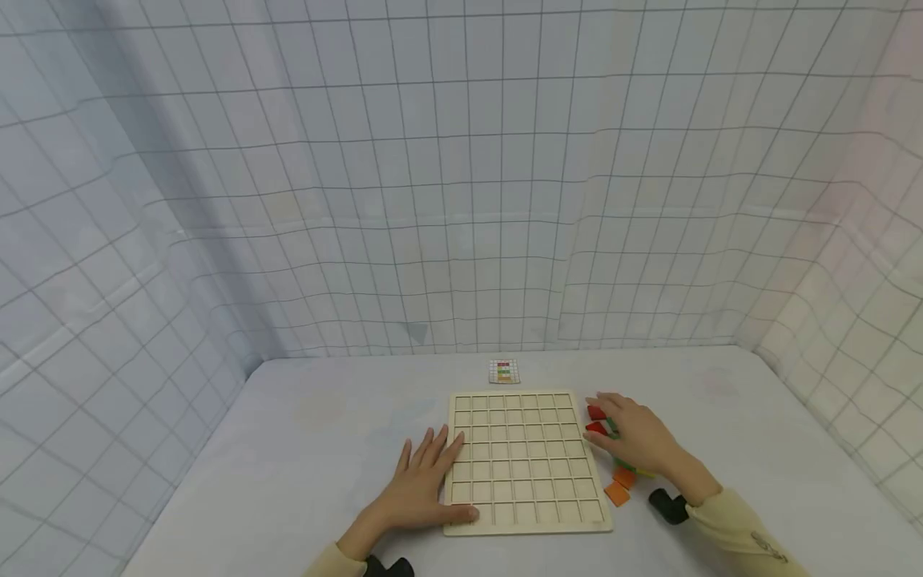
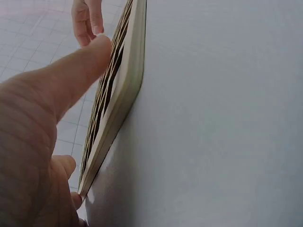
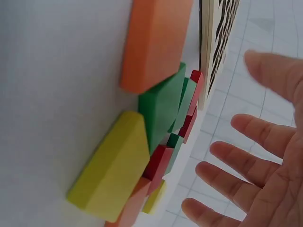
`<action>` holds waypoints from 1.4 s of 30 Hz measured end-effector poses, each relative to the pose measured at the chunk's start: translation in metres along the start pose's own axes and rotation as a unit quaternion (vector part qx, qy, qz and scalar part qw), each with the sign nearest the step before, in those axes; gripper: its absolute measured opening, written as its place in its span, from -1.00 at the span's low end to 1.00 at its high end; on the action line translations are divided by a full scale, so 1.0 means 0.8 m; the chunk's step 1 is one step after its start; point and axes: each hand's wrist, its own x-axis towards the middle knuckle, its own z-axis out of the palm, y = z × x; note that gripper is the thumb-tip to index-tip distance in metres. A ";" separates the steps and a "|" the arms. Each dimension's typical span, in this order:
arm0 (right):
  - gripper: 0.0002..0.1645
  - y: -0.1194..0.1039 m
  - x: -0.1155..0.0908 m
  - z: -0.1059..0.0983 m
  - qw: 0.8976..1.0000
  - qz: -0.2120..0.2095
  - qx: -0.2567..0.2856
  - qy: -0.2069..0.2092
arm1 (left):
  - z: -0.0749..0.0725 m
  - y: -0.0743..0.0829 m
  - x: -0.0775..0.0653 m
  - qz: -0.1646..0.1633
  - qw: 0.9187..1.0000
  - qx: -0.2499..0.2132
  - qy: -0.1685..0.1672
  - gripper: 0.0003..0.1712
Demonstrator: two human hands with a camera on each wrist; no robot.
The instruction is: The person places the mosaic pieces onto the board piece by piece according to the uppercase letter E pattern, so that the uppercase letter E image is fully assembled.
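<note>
A pale wooden grid board (image 1: 530,463) lies flat on the white table, its square cells bare. My left hand (image 1: 417,493) rests at its left side, fingers spread and thumb over the near-left corner; the left wrist view shows the thumb (image 2: 83,68) on the rim. Beyond the board's right edge, my right hand (image 1: 638,437) hovers over a loose group of coloured blocks, fingers extended and holding nothing. From the right wrist, a yellow block (image 3: 111,168), an orange block (image 3: 158,42), a green block (image 3: 163,106) and a red block (image 3: 157,163) show below the fingers.
A small card with a coloured grid pattern (image 1: 504,371) lies behind the board. Two orange blocks (image 1: 617,493) sit near the board's lower right side. White cloth with dark grid lines (image 1: 505,200) encloses the table at the back and sides.
</note>
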 end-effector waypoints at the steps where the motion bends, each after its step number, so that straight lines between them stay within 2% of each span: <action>1: -0.33 0.003 0.001 0.001 1.000 0.003 0.008 0.002 | 0.002 -0.001 0.000 -0.004 1.000 -0.007 0.000 0.21; 5: -0.44 0.014 0.007 0.002 0.998 0.019 0.052 -0.011 | 0.007 -0.005 -0.001 -0.007 1.000 -0.018 0.011 0.19; 10: -0.53 0.023 0.015 0.002 0.995 0.044 0.081 -0.035 | 0.012 -0.007 -0.003 0.000 0.999 -0.021 0.033 0.19; 15: -0.62 0.027 0.022 0.003 0.996 0.050 0.070 -0.039 | 0.014 -0.007 -0.004 0.001 0.999 -0.008 0.048 0.18; 24: -0.84 0.031 0.033 0.011 0.997 0.063 0.049 -0.016 | 0.021 -0.008 -0.004 0.004 0.998 0.012 0.057 0.16; 36: -0.85 0.027 0.038 0.007 0.993 0.096 0.070 -0.022 | 0.017 -0.006 -0.006 0.007 0.997 0.028 0.068 0.15; 42: -0.82 0.019 0.035 0.005 0.992 0.092 0.085 -0.009 | 0.017 -0.004 -0.008 0.009 0.997 0.027 0.074 0.14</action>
